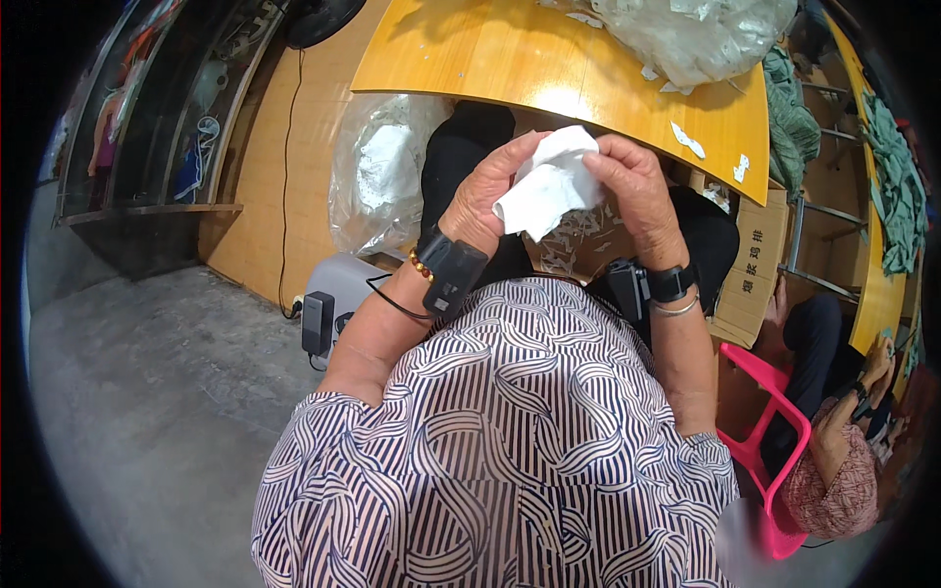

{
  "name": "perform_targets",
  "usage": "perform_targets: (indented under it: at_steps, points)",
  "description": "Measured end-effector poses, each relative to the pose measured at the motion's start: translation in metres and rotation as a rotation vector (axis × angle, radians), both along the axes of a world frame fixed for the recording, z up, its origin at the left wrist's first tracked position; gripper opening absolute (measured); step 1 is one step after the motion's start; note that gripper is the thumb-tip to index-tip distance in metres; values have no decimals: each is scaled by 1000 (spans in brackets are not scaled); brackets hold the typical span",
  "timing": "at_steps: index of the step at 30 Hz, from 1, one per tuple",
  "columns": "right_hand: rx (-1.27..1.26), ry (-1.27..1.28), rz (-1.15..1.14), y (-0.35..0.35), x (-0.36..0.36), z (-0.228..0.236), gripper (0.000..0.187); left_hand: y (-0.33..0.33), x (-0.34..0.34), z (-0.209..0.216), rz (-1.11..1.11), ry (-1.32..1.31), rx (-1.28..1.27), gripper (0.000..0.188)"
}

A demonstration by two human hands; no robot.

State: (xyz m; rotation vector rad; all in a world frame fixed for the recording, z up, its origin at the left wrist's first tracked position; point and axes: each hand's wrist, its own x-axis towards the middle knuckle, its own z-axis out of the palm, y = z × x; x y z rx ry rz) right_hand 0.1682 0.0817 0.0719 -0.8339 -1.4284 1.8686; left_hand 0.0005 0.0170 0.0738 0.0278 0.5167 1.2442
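In front of my lap, just off the table's near edge, both hands hold up a crumpled white piece (551,186) of thin sheet, paper or cloth, which I cannot tell apart. My left hand (487,188) is closed on its left side, thumb and fingers pinching. On the other side my right hand (639,184) grips the upper right edge, thumb on top. Below the piece, between my knees, white scraps (573,247) lie in what looks like an open cardboard box. Its lower folds hang loose, partly covering the scraps.
A yellow wooden table (470,59) lies ahead, bearing a big clear bag (691,39) of white pieces and loose scraps (688,140). Another clear bag (382,162) stands left. At right are a cardboard flap (750,265), a pink chair (769,392) and a seated person (833,470).
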Motion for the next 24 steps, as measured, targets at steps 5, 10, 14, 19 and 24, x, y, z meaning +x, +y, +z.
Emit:
perform_targets:
  at_steps: [5, 10, 14, 19, 24]
  points:
    - [10, -97, 116, 14, -8, 7, 16, -9, 2, -12, -115, 387, 138, 35]
    - [79, -305, 290, 19, -17, 16, 17, -9, -1, -16, -230, 681, 222, 39]
    - [134, -365, 393, 25, -21, 9, 21, -7, -3, -17, -229, 665, 243, 39]
    - [-74, -183, 253, 23, -14, 10, 19, -7, 8, -17, -79, 490, 183, 30]
    - [-155, -191, 186, 14, 2, 15, 22, -10, 1, -23, -38, 486, 174, 26]
